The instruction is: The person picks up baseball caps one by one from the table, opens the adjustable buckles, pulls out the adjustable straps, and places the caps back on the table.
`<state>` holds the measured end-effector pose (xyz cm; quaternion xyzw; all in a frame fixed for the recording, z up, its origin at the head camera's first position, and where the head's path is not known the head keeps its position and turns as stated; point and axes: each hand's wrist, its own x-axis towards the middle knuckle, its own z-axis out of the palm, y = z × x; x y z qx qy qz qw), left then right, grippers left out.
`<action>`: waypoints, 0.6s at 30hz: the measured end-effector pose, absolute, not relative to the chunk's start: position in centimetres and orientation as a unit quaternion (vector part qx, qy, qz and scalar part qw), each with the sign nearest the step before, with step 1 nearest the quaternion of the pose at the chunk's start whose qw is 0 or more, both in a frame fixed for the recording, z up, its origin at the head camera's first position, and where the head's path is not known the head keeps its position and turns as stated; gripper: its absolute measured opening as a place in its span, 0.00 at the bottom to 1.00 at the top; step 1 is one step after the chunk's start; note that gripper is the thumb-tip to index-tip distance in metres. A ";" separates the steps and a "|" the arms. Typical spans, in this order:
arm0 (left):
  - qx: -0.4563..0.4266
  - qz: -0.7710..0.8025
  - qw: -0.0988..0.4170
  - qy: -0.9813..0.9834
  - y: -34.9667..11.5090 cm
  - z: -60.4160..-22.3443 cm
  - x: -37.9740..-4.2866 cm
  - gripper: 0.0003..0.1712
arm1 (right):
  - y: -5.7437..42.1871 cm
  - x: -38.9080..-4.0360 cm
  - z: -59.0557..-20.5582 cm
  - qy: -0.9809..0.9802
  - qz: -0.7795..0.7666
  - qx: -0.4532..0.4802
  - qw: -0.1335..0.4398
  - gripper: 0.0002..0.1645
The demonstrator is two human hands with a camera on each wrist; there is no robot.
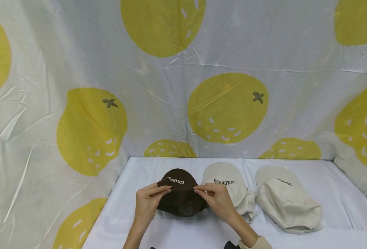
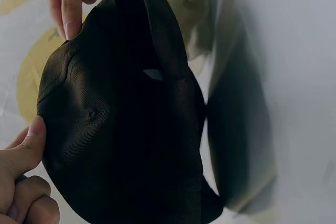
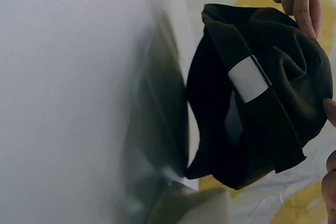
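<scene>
White cloth (image 1: 171, 237) lies under our dark cap (image 1: 183, 199), its crown pinched between finger and thumb by our left hand (image 1: 147, 199) and right hand (image 1: 219, 200), set apart; we're seemingly shaping it, next needing even tension, two pale caps (image 1: 287, 205) lying rightward

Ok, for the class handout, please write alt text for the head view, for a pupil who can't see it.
A person's left hand and right hand pinch a white-lettered dark brown baseball cap over a white cloth. On the cloth, to the right, lie two cream baseball caps; lemon-print fabric hangs behind.
</scene>
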<state>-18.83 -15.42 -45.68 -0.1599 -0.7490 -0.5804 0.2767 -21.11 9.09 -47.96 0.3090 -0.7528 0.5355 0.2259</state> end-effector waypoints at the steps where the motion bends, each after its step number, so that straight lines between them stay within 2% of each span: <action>1: -0.163 -0.579 0.277 -0.749 -15.4 -45.4 -18.7 0.08 | 9.2 -21.0 -47.7 -0.748 0.540 0.312 0.225 0.08; 10: -0.172 -0.584 0.259 -0.750 -15.0 -43.4 -17.5 0.07 | 10.3 -20.0 -46.0 -0.709 0.570 0.341 0.237 0.09; 18: -0.180 -0.591 0.239 -0.749 -14.9 -41.7 -16.3 0.06 | 10.8 -18.5 -44.4 -0.703 0.610 0.316 0.186 0.08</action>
